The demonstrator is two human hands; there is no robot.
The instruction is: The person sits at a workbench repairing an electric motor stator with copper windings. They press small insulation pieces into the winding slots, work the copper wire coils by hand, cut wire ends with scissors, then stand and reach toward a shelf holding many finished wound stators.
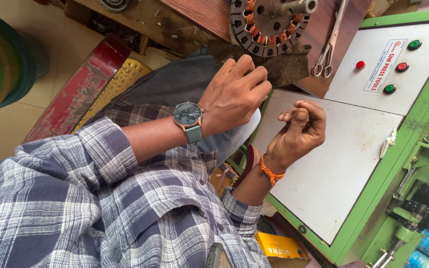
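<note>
A person's left hand [234,94], fingers curled loosely and holding nothing visible, rests below a copper-wound stator [269,22] on the wooden tabletop [199,15]. The right hand [299,131] pinches shut, its contents too small to tell; any fine wire there could snag or snap under a jerky pull.

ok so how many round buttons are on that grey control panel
4: a green one at the top right, a small red one on the left, a red one mid-right, and a green one lowest. None appear hidden.
</note>
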